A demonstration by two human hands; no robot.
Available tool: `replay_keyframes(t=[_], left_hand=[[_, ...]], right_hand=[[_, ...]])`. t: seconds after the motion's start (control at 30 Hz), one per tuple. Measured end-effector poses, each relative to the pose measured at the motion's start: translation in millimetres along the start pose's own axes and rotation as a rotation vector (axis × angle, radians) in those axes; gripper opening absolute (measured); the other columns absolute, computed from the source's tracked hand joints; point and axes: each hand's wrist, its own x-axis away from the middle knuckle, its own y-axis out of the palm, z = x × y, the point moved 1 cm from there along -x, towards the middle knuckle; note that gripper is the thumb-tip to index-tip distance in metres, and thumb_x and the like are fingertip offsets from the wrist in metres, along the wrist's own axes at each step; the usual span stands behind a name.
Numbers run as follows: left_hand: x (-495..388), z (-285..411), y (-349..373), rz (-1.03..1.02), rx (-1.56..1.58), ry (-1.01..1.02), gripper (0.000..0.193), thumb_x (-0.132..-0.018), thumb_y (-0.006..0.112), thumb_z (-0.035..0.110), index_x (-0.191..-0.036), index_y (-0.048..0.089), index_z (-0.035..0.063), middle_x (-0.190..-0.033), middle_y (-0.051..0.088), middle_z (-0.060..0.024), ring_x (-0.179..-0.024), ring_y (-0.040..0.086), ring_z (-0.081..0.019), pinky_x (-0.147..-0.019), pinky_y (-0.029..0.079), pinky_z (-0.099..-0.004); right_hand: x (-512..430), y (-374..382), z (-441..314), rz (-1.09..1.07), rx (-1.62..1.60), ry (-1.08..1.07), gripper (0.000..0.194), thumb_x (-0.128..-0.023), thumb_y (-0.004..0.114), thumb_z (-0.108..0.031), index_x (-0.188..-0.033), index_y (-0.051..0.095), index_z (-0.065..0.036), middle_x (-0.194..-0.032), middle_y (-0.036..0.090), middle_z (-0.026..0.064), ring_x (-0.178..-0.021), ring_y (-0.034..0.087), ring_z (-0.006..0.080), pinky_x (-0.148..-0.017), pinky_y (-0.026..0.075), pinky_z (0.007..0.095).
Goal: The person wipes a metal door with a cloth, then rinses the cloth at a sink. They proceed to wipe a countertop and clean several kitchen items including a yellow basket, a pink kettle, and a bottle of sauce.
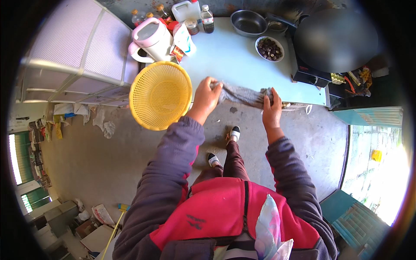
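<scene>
A grey cloth (240, 94) stretches between my two hands, over the front edge of the pale blue counter (224, 52). Its left end is gripped by my left hand (208, 96), its bunched right end by my right hand (272, 109). Just left of my left hand is a yellow plastic colander (161, 96), partly over the counter's edge; what supports it is hidden. Farther back on the right of the counter lies a white bowl of small dark pieces of food (269, 49), with a grey metal basin (249, 22) behind it.
A pink and white jug-shaped appliance (152, 42), a packet (184, 39) and a bottle of dark liquid (207, 19) stand at the back left. On the right, a large round lid or pan (336, 40) covers a black stove (310, 76). A cabinet (78, 68) borders the left side.
</scene>
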Motion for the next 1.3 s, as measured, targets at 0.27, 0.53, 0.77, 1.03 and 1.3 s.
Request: replay_keyframes(t=[0.27, 0.53, 0.77, 1.03, 1.3], left_hand=[[-64.0, -111.5, 67.8, -0.329, -0.468, -0.079, 0.026, -0.085, 0.065, 0.021, -0.104, 0.062, 0.0042, -0.105, 0.064, -0.0138, -0.1, 0.059, -0.0343, -0.087, 0.045, -0.0477], [-73.7, -164.1, 146.1, -0.088, -0.473, -0.274, 0.07, -0.096, 0.054, 0.041, -0.146, 0.033, -0.0042, -0.149, 0.028, -0.0356, -0.14, 0.027, -0.0471, -0.115, 0.024, -0.05], [-51.9, -180.7, 155.5, -0.208, -0.621, -0.14, 0.069, -0.092, 0.054, 0.023, -0.151, 0.028, -0.0004, -0.159, 0.02, -0.0231, -0.146, 0.021, -0.0379, -0.118, 0.014, -0.053], [-79.4, -204.8, 148.6, 0.002, -0.758, -0.32, 0.066, -0.088, 0.053, 0.019, -0.147, 0.032, -0.0054, -0.157, 0.024, -0.0231, -0.145, 0.026, -0.0369, -0.116, 0.02, -0.0539], [-231.9, -223.7, 156.3, 0.131, -0.856, -0.117, 0.068, -0.091, 0.05, 0.021, -0.149, 0.026, -0.0041, -0.159, 0.022, -0.0208, -0.148, 0.022, -0.0327, -0.119, 0.017, -0.0483]], right_hand=[[-65.2, 67.3, 121.6, -0.746, 0.448, 0.222, 0.039, -0.095, 0.056, -0.036, -0.124, 0.064, -0.01, -0.112, 0.063, 0.0201, -0.11, 0.058, 0.0395, -0.097, 0.046, 0.0465], [-70.8, 111.0, 201.1, -0.138, 0.578, 0.243, 0.084, -0.091, 0.06, -0.048, -0.151, 0.024, 0.0, -0.15, 0.016, 0.042, -0.139, 0.017, 0.0583, -0.115, 0.02, 0.0598], [-34.9, 198.0, 103.7, -0.61, 0.497, -0.104, 0.081, -0.084, 0.066, -0.03, -0.153, 0.027, -0.01, -0.159, 0.02, 0.022, -0.147, 0.018, 0.0411, -0.119, 0.014, 0.053], [-134.0, 251.1, 80.9, -0.876, 0.453, -0.756, 0.066, -0.088, 0.059, -0.037, -0.147, 0.042, -0.011, -0.156, 0.033, 0.0108, -0.144, 0.03, 0.0275, -0.118, 0.023, 0.0453], [-273.3, 324.0, 79.0, -0.694, 0.771, -0.905, 0.062, -0.093, 0.045, -0.05, -0.151, 0.037, -0.028, -0.159, 0.03, -0.0012, -0.146, 0.027, 0.0198, -0.118, 0.013, 0.0551]])
